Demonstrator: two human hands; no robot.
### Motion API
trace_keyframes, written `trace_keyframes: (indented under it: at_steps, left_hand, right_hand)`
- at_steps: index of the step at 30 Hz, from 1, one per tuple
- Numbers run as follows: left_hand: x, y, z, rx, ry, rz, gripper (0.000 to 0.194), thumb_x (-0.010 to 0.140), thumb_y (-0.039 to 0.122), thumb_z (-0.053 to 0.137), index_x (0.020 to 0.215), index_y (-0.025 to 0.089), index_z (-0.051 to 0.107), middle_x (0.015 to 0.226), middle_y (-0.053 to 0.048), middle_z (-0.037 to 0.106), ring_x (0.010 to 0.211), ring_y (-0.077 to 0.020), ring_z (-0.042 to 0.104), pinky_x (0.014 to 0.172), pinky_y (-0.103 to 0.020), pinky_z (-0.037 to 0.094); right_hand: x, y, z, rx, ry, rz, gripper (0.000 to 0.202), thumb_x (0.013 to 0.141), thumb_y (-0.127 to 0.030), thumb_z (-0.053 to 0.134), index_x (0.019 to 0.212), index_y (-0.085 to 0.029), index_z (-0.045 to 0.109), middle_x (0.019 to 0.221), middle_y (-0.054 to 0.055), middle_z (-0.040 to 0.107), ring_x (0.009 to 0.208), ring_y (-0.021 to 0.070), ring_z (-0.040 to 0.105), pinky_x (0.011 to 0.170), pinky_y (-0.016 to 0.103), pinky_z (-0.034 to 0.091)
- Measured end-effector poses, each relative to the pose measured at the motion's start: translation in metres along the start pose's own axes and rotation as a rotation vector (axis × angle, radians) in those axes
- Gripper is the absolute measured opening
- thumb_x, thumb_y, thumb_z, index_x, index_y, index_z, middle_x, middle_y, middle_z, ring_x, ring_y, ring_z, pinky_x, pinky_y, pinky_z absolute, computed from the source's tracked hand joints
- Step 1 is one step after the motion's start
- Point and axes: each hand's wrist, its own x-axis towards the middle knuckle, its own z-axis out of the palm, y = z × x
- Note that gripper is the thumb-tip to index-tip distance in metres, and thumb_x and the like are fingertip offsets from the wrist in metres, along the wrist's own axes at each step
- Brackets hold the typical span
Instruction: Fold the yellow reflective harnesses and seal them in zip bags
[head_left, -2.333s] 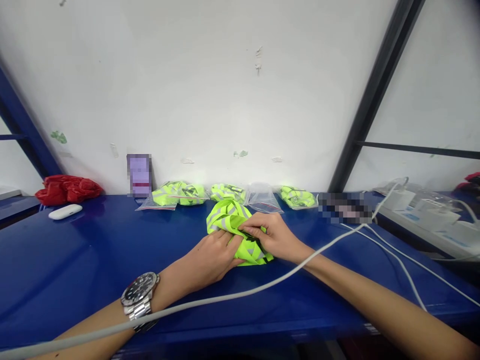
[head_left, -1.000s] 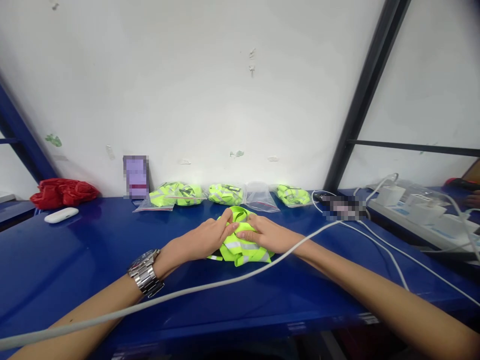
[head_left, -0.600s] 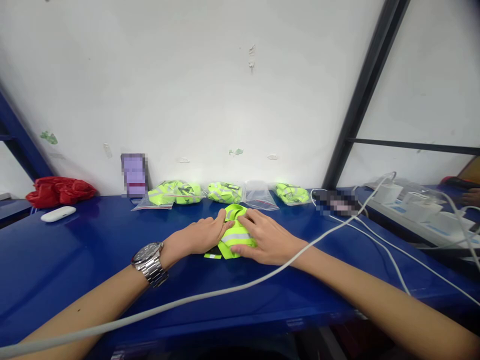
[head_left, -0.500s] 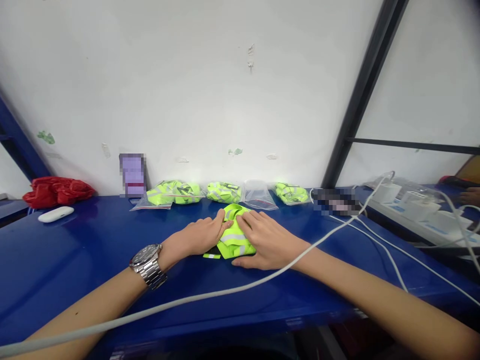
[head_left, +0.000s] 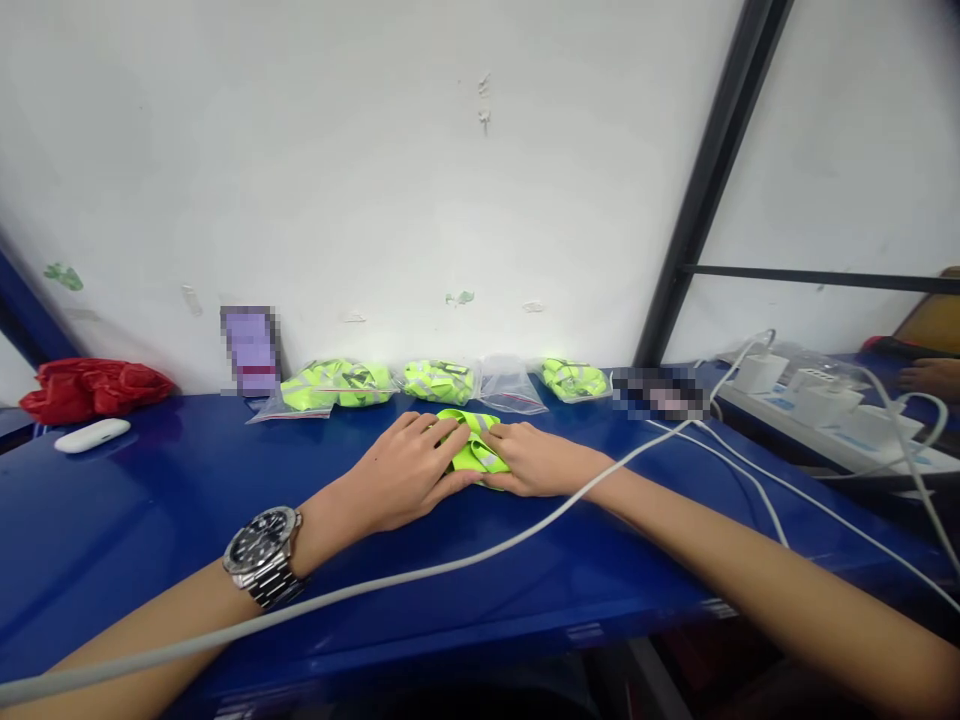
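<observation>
Between my two hands a folded reflective vest (head_left: 480, 456), bright yellow-green with silver-grey strips, lies on the blue table (head_left: 360, 590). My left hand (head_left: 409, 468), below a metal wristwatch (head_left: 262, 550), closes on the vest's left side with fingers over its top and thumb along its near edge. At the right side my right hand (head_left: 536, 460) grips the cloth with curled fingers, its thumb at the near edge. Both hands partly cover the vest. Just behind them lies a clear zip bag (head_left: 512, 388), looking flat.
Bagged yellow-green vests (head_left: 439, 382) line the wall. A propped phone (head_left: 251, 345), red plastic bag (head_left: 94, 388) and white case (head_left: 92, 436) are left. A white cable (head_left: 450, 568) crosses before my arms. Chargers on a power strip (head_left: 817, 430) and another person's hand (head_left: 930, 375) are right.
The vest is now a smaller bundle. My left hand has shifted over its near left side, and my right thumb has moved up to its near edge. The camera view has turned slightly right.
</observation>
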Motion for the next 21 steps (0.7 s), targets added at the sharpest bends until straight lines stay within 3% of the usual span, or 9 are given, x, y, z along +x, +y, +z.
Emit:
trace_keyframes:
  at_steps: [4, 7, 10, 14, 17, 21]
  left_hand:
    - [-0.002, -0.001, 0.005, 0.031, -0.023, -0.003, 0.048, 0.099, 0.05, 0.028, 0.107, 0.013, 0.057, 0.096, -0.011, 0.064, 0.089, -0.0239, 0.059, 0.081, -0.037, 0.044]
    - [0.0, -0.003, 0.004, -0.005, -0.047, -0.06, 0.048, 0.099, 0.049, 0.028, 0.098, 0.014, 0.061, 0.087, -0.009, 0.066, 0.077, -0.0206, 0.06, 0.068, -0.03, 0.041]
    - [0.003, -0.008, 0.0, -0.113, -0.085, -0.119, 0.051, 0.1, 0.048, 0.028, 0.085, 0.015, 0.064, 0.077, -0.007, 0.067, 0.064, -0.0155, 0.058, 0.058, -0.027, 0.033]
    - [0.009, -0.016, -0.002, -0.196, -0.11, -0.177, 0.059, 0.099, 0.052, 0.028, 0.068, 0.016, 0.063, 0.059, -0.004, 0.062, 0.052, -0.0118, 0.048, 0.056, -0.027, 0.027]
    - [0.014, -0.02, 0.0, -0.234, -0.126, -0.237, 0.066, 0.097, 0.056, 0.024, 0.059, 0.016, 0.058, 0.048, -0.001, 0.051, 0.046, -0.011, 0.041, 0.055, -0.028, 0.026]
    - [0.016, -0.028, 0.009, -0.245, -0.185, -0.42, 0.066, 0.094, 0.063, 0.02, 0.071, 0.017, 0.062, 0.058, -0.004, 0.057, 0.052, -0.0161, 0.05, 0.053, -0.028, 0.027]
  right_hand:
    - [0.004, -0.002, -0.005, 0.097, -0.047, 0.005, 0.045, 0.093, -0.052, 0.043, 0.082, -0.013, 0.061, 0.068, 0.004, 0.057, 0.056, 0.0136, 0.048, 0.057, 0.028, 0.038]
    - [0.005, -0.008, -0.012, 0.238, -0.075, 0.059, 0.054, 0.093, -0.057, 0.04, 0.06, -0.016, 0.05, 0.048, -0.005, 0.035, 0.044, 0.0072, 0.029, 0.048, 0.025, 0.024]
    - [0.006, -0.012, -0.015, 0.34, -0.06, 0.133, 0.059, 0.091, -0.06, 0.04, 0.052, -0.017, 0.039, 0.047, -0.007, 0.023, 0.045, 0.006, 0.022, 0.048, 0.025, 0.018]
    - [0.006, -0.01, -0.007, 0.272, 0.035, 0.178, 0.059, 0.089, -0.067, 0.036, 0.056, -0.018, 0.041, 0.054, -0.003, 0.033, 0.053, 0.0103, 0.035, 0.051, 0.025, 0.028]
    - [0.006, -0.006, -0.001, 0.172, 0.141, 0.17, 0.055, 0.092, -0.064, 0.033, 0.07, -0.017, 0.051, 0.076, 0.004, 0.05, 0.076, 0.0186, 0.05, 0.068, 0.031, 0.043]
    - [0.008, -0.01, 0.001, 0.108, 0.2, 0.194, 0.048, 0.098, -0.052, 0.026, 0.104, -0.013, 0.055, 0.096, 0.012, 0.056, 0.091, 0.0227, 0.056, 0.079, 0.037, 0.046]
